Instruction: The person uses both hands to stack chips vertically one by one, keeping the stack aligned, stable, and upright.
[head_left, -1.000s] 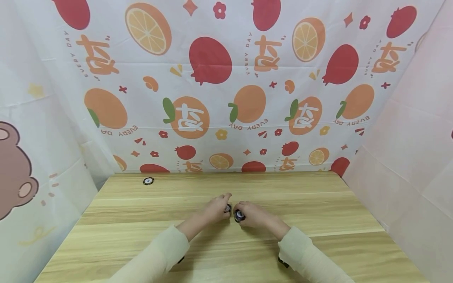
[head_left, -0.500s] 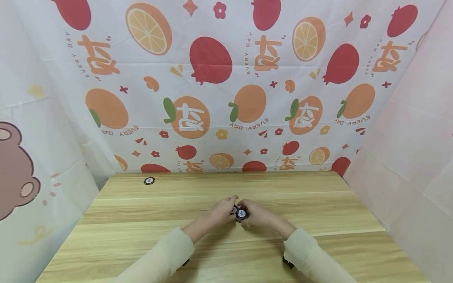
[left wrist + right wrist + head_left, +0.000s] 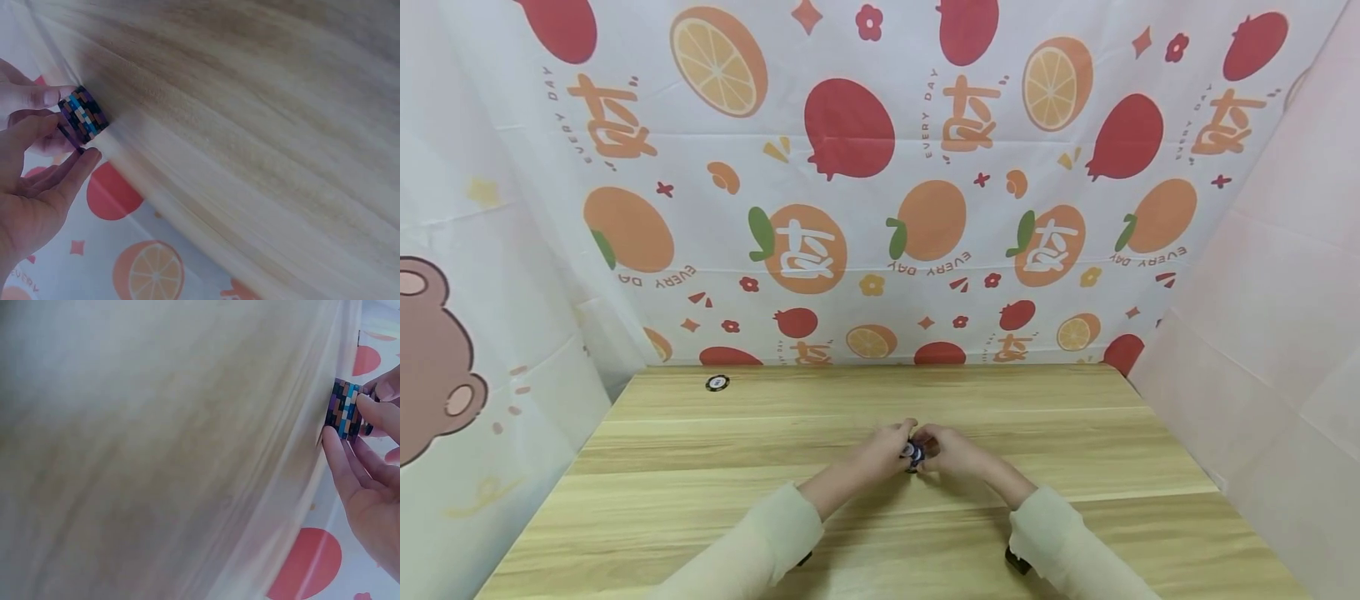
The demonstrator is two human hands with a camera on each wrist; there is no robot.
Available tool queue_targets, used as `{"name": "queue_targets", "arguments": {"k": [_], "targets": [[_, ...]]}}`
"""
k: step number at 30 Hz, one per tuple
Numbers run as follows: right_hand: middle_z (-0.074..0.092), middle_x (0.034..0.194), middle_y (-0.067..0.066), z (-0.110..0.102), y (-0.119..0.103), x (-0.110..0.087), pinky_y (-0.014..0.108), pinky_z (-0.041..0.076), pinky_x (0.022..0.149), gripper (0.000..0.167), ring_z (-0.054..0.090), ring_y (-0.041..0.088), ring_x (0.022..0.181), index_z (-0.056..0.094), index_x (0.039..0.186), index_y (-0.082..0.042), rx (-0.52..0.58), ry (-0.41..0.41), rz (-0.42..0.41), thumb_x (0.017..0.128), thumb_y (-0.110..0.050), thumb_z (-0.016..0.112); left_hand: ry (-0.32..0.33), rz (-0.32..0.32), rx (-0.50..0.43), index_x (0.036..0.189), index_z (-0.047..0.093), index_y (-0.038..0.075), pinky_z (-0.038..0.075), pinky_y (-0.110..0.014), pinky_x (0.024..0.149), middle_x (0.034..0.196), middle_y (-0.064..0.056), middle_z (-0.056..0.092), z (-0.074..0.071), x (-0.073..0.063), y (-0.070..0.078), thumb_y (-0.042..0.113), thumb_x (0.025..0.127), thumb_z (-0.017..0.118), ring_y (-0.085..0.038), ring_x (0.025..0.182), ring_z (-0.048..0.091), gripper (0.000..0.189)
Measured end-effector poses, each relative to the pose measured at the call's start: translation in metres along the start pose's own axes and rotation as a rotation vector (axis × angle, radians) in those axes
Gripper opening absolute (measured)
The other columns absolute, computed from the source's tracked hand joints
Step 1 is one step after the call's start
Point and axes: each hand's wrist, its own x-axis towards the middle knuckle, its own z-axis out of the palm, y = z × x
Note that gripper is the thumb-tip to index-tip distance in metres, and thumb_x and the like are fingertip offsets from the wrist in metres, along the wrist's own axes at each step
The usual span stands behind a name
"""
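Near the middle of the table, a short stack of poker chips (image 3: 917, 459) stands upright. Its edges show purple, black, blue and orange blocks in the left wrist view, where the stack (image 3: 84, 115) appears tilted. My right hand (image 3: 951, 451) grips the stack, thumb on one side and fingers on the other. My left hand (image 3: 886, 451) pinches a single poker chip (image 3: 70, 139) by its edge, thumb against fingertips. That chip overlaps the top of the stack in the head view. Both hands' fingertips are close together around the chips.
Another black-and-white poker chip (image 3: 717, 383) lies flat at the table's back left. The wooden table (image 3: 700, 467) ends at a fruit-print curtain (image 3: 865, 208), with pale curtains at both sides. A dark object (image 3: 1018, 560) shows beside the right sleeve.
My left hand has moved right, bringing its chip from beside the stack to over its top. My right hand has shifted slightly right, still around the stack.
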Motion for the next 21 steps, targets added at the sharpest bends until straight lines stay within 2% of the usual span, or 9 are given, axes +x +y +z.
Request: {"name": "queue_targets", "arguments": {"k": [8, 14, 21], "targets": [[0.058, 0.104, 0.010, 0.0007, 0.0035, 0.0002, 0.029, 0.047, 0.078, 0.036, 0.056, 0.025, 0.096, 0.053, 0.112, 0.006, 0.058, 0.024, -0.010, 0.078, 0.003, 0.067, 0.046, 0.052, 0.012, 0.117, 0.047, -0.005, 0.049, -0.026, 0.068, 0.092, -0.015, 0.060, 0.0016, 0.0015, 0.0046, 0.008, 0.082, 0.069, -0.022, 0.083, 0.060, 0.043], [0.058, 0.102, 0.009, 0.0009, 0.0074, -0.0002, 0.029, 0.048, 0.076, 0.035, 0.056, 0.025, 0.095, 0.054, 0.110, 0.007, 0.079, 0.039, -0.016, 0.078, 0.003, 0.067, 0.027, 0.057, -0.016, 0.116, 0.047, -0.005, 0.048, -0.023, 0.067, 0.091, -0.013, 0.060, 0.0031, 0.0027, 0.0065, 0.009, 0.083, 0.068, -0.020, 0.083, 0.059, 0.042], [0.058, 0.101, 0.008, 0.0018, 0.0080, 0.0003, 0.030, 0.047, 0.078, 0.033, 0.056, 0.023, 0.094, 0.055, 0.109, 0.006, 0.102, 0.054, -0.015, 0.078, 0.002, 0.067, 0.059, 0.072, -0.023, 0.115, 0.048, -0.005, 0.049, -0.023, 0.067, 0.092, -0.014, 0.060, 0.0051, 0.0031, 0.0049, 0.010, 0.082, 0.069, -0.021, 0.083, 0.060, 0.042]]}}
